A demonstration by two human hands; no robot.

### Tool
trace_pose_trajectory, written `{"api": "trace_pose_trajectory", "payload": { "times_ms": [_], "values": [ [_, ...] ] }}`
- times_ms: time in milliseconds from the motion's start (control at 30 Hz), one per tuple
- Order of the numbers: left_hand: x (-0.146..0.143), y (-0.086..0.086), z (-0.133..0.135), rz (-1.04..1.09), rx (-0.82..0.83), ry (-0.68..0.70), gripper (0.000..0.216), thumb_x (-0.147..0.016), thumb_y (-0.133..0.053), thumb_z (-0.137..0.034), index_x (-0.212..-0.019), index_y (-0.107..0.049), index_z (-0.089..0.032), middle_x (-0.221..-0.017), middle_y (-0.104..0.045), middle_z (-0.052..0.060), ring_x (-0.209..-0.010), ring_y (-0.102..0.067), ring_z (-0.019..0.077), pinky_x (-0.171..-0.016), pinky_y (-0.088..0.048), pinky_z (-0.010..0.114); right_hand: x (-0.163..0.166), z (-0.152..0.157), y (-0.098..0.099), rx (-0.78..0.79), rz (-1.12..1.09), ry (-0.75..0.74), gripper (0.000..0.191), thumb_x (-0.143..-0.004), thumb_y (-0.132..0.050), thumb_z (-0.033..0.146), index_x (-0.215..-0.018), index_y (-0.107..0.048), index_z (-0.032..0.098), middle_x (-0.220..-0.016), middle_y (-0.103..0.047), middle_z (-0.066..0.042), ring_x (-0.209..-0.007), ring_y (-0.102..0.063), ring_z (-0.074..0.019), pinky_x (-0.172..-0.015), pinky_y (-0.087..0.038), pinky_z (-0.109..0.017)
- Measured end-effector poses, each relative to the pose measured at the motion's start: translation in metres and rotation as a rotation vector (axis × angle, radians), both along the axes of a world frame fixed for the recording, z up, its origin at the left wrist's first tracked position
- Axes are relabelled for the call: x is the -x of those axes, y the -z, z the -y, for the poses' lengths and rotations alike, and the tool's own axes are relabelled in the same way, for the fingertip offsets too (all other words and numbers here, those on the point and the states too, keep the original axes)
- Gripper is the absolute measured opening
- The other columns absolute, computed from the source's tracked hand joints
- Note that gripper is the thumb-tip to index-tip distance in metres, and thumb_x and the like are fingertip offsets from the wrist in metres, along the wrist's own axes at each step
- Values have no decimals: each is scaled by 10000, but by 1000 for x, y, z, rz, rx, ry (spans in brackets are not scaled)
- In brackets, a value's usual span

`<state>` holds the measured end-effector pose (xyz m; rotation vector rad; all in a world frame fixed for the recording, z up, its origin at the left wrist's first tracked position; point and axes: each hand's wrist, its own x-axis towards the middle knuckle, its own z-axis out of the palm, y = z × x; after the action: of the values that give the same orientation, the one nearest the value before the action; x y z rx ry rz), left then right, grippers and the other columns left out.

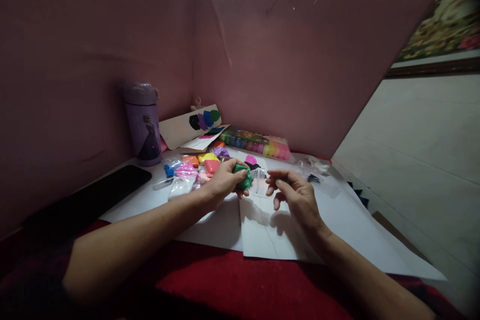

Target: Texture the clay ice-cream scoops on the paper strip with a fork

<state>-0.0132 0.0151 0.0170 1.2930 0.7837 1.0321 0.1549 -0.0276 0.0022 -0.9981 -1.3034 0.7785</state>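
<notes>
My left hand [228,180] is closed around a green lump of modelling clay [243,178] in a clear wrapper, whose loose end hangs out to the right. Just right of it, my right hand [294,192] hovers over a white sheet [270,235] with a faint line on it. Its thumb and index finger come together around a small dark greenish bit that I cannot make out, while the other fingers are curled and apart. Behind my left hand lie several wrapped clay lumps, among them a yellow one [208,158], a red one [212,166] and a white one [182,187].
A purple bottle [144,125] stands at the left behind a dark phone-like slab [123,180]. Painted cards [180,130] lean near the corner. A clear case of coloured clay [258,144] lies against the pink partition [285,60]. Crumpled wrappers [317,165] lie at the right.
</notes>
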Motion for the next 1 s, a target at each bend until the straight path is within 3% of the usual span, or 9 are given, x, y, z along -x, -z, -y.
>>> {"api": "trace_pose_trajectory", "payload": {
  "times_ms": [267, 467, 633, 800, 1000],
  "values": [
    [-1, 0, -2, 54, -6, -81, 73, -845, -493, -83, -858, -464, -149, -554, -542, -29, -396, -555, 102, -376, -402, 180, 2, -1, 3, 177, -64, -156, 330, -781, -633, 484, -911, -591, 183, -637, -437, 52, -439, -398, -72, -327, -365, -195],
    [1, -2, -2, 54, -20, -110, 77, -862, -458, -70, -858, -456, -147, -559, -525, -36, -404, -552, 94, -384, -402, 180, 2, -3, 2, 288, -271, -315, 317, -727, -719, 315, -976, -616, 150, -819, -587, -34, -589, -516, -93, -483, -441, -219],
    [2, -2, -3, 61, -44, -138, 67, -856, -475, -87, -837, -458, -149, -564, -529, -30, -421, -556, 98, -400, -406, 183, -1, -6, 4, 236, -207, -260, 340, -693, -766, 371, -922, -646, 151, -795, -665, -56, -580, -576, -118, -488, -470, -248],
    [1, -2, -3, 79, -33, -142, 73, -845, -488, -83, -837, -464, -151, -564, -524, -36, -406, -550, 99, -394, -410, 188, -2, -5, 2, 223, -218, -216, 368, -669, -771, 462, -811, -659, 142, -674, -629, -17, -428, -477, -72, -358, -379, -209],
    [1, -4, -1, 69, -22, -139, 83, -858, -463, -67, -842, -463, -148, -572, -517, -38, -400, -553, 103, -380, -403, 192, -3, -9, 4, 223, -246, -203, 409, -694, -722, 538, -731, -599, 150, -619, -617, -11, -424, -495, -81, -364, -376, -204]
  ]
}}
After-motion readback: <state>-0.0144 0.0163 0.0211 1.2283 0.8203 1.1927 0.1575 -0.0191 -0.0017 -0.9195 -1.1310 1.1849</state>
